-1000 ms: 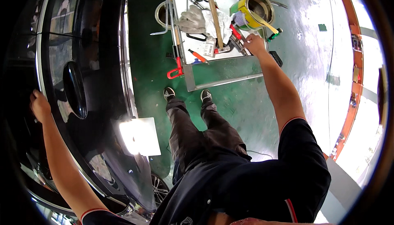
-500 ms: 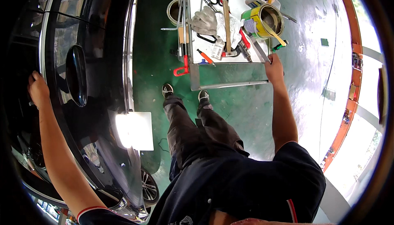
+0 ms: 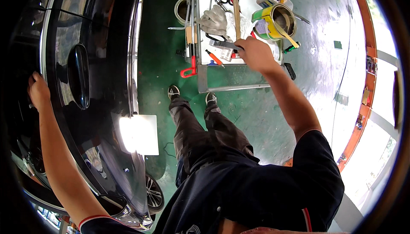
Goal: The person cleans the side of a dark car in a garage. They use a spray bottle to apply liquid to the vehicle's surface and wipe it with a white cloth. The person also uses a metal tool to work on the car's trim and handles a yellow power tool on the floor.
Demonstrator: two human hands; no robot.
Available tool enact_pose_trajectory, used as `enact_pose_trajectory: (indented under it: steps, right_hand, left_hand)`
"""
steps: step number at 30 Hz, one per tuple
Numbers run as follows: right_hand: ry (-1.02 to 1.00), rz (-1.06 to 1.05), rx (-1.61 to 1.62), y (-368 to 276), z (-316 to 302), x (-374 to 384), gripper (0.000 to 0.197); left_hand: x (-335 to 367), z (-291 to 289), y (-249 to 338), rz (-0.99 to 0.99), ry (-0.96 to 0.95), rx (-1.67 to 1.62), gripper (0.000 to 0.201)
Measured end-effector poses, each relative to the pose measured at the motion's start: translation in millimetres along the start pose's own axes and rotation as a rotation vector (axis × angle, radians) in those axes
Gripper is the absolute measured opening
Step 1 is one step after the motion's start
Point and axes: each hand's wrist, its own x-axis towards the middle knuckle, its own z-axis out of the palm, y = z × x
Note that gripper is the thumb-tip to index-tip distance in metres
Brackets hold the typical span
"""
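Observation:
My right hand (image 3: 258,55) grips a flat grey metal blade-like tool (image 3: 224,44), held level above the near edge of a tool cart (image 3: 239,74). Under and around it lie a wood-handled hammer (image 3: 237,18), grey work gloves (image 3: 213,20) and an orange-red pen-like tool (image 3: 214,58). At far left, my left hand (image 3: 39,90) is curled at the window edge of a black car door (image 3: 102,106), beside the bright trim strip. What its fingers hold is lost in the dark. The door handle (image 3: 78,76) sits to its right.
A yellow-green can (image 3: 265,17) with a yellow stick (image 3: 290,40) stands at the cart's right side. Another can (image 3: 181,10) is at its left, near a red hook-shaped handle (image 3: 188,72). A glaring white panel (image 3: 147,133) stands by the car. My feet are on the green floor (image 3: 256,127).
My right hand has swung left over the cart, turning the metal tool from the cart's right edge to point left. My left hand stays at the car with barely any shift.

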Motion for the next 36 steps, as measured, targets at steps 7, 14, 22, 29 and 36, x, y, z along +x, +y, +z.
enact_pose_trajectory:
  steps: [7, 14, 22, 29, 36]
  right_hand:
    - [-0.051, -0.042, -0.096, 0.8, 12.9, 29.0, 0.029]
    - [-0.075, -0.014, 0.002, -1.0, 19.5, 32.3, 0.032]
    - [-0.034, -0.067, 0.047, 7.7, 21.5, 37.5, 0.033]
    - [-0.032, -0.127, 0.134, 22.4, 22.1, 38.7, 0.034]
    - [-0.02, -0.152, 0.227, 20.3, 6.3, 32.9, 0.034]
  left_hand:
    - [-4.9, -4.5, 11.3, -0.003, -0.014, 0.001, 0.055]
    - [-13.5, -11.9, 19.6, 0.118, 0.046, 0.153, 0.038]
    - [-11.4, -10.9, 20.3, 0.059, -0.002, 0.087, 0.041]
    - [-9.9, -15.2, 25.8, -0.135, -0.036, -0.121, 0.059]
    - [-10.4, -12.9, 13.9, 0.106, -0.024, 0.156, 0.038]
